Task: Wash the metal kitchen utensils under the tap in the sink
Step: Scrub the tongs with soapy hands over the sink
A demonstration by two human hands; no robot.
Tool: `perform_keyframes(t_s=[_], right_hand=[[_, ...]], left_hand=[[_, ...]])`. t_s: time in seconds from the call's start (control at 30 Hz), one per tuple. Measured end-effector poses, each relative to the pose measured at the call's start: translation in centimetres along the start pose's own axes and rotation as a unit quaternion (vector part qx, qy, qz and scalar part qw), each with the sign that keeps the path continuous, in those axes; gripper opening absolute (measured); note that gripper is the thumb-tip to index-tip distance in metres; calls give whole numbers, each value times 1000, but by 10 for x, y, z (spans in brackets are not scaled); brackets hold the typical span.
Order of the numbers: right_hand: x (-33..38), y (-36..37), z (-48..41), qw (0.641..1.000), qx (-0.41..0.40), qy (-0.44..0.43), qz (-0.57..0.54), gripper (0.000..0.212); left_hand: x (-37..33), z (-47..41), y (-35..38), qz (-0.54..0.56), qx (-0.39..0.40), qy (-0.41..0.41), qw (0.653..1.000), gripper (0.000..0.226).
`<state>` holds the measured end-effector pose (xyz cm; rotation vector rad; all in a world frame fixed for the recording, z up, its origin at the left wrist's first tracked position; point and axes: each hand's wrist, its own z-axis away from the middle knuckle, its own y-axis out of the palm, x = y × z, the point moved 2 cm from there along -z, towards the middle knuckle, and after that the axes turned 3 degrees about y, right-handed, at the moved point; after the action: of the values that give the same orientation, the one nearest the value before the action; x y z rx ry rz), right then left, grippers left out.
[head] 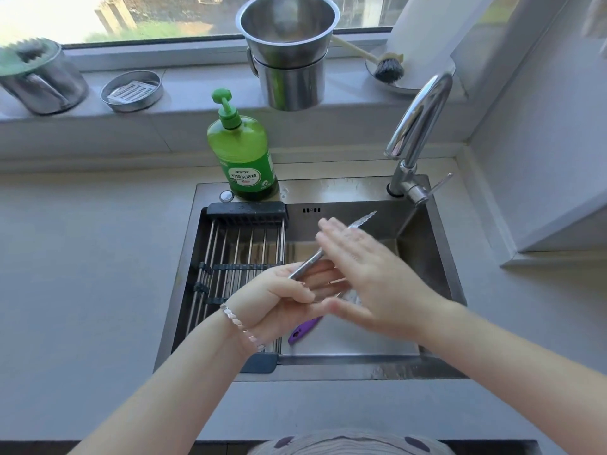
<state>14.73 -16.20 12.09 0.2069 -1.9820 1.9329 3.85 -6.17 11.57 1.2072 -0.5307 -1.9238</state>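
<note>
I hold the metal tongs slantwise above the sink, their toothed tip pointing up and back toward the tap. My left hand curls round their lower end, thumb on top. My right hand lies flat across them, fingers straight and together, covering their middle. Below my hands a purple-handled utensil lies on the basin floor. A drying rack spans the left part of the sink. A green soap bottle stands on the back rim. On the windowsill stand stacked steel pots and a dish brush.
</note>
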Motion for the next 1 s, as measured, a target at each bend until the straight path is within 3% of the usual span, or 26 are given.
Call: perform_keyframes(t_s=[0.07, 0.2, 0.37, 0.43, 0.5, 0.53, 0.57, 0.63, 0.7, 0.77, 0.83, 0.87, 1.0], right_hand=[[-5, -3, 1, 999, 20, 3, 27, 98], [15, 6, 10, 993, 46, -99, 47, 93], [5, -9, 3, 999, 24, -16, 40, 96], [19, 1, 6, 997, 41, -65, 27, 93], [19, 4, 6, 996, 37, -76, 38, 91], [14, 2, 4, 997, 33, -57, 40, 93], [6, -2, 3, 999, 27, -26, 30, 95], [-4, -1, 5, 999, 40, -2, 29, 99], [8, 7, 8, 998, 40, -38, 15, 98], [14, 18, 13, 998, 40, -52, 0, 95], [0, 21, 11, 999, 18, -27, -1, 97], [-11, 21, 9, 1000, 14, 5, -3, 100], [-35, 26, 12, 996, -40, 78, -9, 100]], left_hand=[[0, 0, -1, 39, 10, -12, 999, 54], [4, -2, -4, 19, -3, -11, 1000, 51], [2, -4, 1, 21, 33, -16, 999, 60], [5, -4, 0, -32, -5, -3, 999, 53], [7, -3, -2, -150, -80, 31, 985, 48], [5, -2, -4, -258, -120, 65, 956, 46], [1, 0, -4, -389, -151, 109, 902, 44], [-3, 1, -2, -614, -160, 194, 748, 44], [-5, 3, 0, -718, -140, 284, 620, 44], [-2, 5, -2, -753, -136, 329, 554, 39], [0, 5, -6, -752, -158, 329, 549, 33], [1, 5, -8, -737, -175, 324, 567, 31], [-1, 7, -15, -597, -241, 281, 711, 38]])
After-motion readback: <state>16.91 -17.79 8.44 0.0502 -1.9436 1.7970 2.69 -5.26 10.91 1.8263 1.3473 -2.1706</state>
